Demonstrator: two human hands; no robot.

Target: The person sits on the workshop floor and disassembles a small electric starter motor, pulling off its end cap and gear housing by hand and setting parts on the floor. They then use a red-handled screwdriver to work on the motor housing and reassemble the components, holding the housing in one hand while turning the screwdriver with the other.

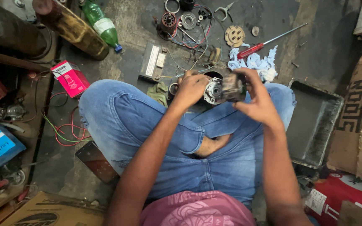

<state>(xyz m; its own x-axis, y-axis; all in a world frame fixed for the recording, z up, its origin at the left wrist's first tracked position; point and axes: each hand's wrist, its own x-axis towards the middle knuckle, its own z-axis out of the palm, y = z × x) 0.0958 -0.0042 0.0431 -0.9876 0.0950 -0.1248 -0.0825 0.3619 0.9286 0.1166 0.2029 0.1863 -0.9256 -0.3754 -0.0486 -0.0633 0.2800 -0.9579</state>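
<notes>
I sit cross-legged in blue jeans on a dirty floor. My left hand point(190, 89) grips the side of a small round motor housing point(212, 90) with a silver bearing face, held above my knees. My right hand point(257, 101) is closed on a dark, blurred cylindrical motor part point(232, 87) pressed against the housing's right side. Both hands meet over the gap between my knees.
Ahead on the floor lie motor parts and wires point(189, 25), a red-handled screwdriver point(265, 42), a pale blue rag point(254, 62), a green bottle point(102, 24) and a pink box point(70, 77). A dark metal tray point(315, 121) sits right; a phone point(96, 161) lies left.
</notes>
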